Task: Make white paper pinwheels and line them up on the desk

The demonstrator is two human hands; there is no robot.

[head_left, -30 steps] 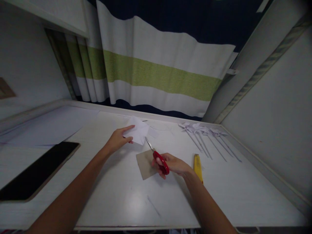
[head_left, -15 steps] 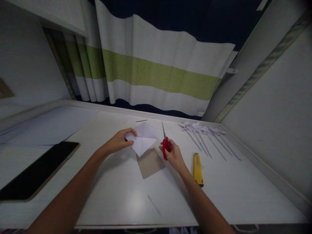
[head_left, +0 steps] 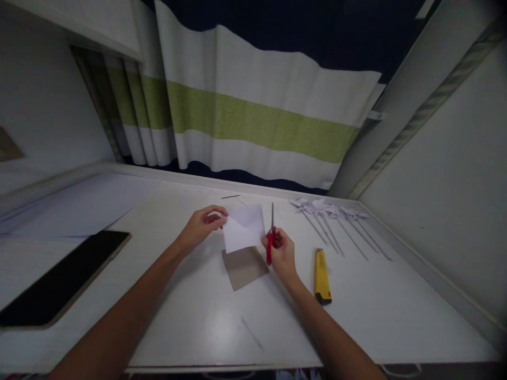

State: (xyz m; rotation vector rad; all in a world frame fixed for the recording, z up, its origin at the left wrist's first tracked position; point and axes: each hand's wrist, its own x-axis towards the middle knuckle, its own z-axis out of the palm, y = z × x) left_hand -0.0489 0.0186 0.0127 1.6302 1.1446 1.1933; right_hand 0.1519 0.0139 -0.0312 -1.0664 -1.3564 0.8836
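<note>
Two bare hands are at work over a white table (head_left: 190, 316), and from where I stand they meet near the middle of the frame. The left hand (head_left: 204, 224) pinches a square of white paper (head_left: 244, 228) at its upper left corner, thumb and fingertips pressed together on it, so the sheet hangs tilted just above centre-bottom, a faint crease showing across its top. The right hand (head_left: 282, 253), just right of it, is curled around the red handles of a pair of scissors (head_left: 271, 247), blades pointing up the frame and looking closed together; its fingertips come up to the paper's lower right corner, though I can't tell whether they grip it. Below the paper, partly covered by it, lies a grey-brown square of card (head_left: 246, 269). A yellow cutter (head_left: 322, 277) rests to the right of the right wrist, and beyond it, towards the right of the frame, folded white paper shapes on thin sticks (head_left: 335, 212) lie in a row. One pale thin strip (head_left: 252, 332) sits at bottom centre. Over on the left are a dark flat device (head_left: 67, 279) and some large white sheets (head_left: 87, 206), while a striped curtain (head_left: 257, 116) fills the top
</note>
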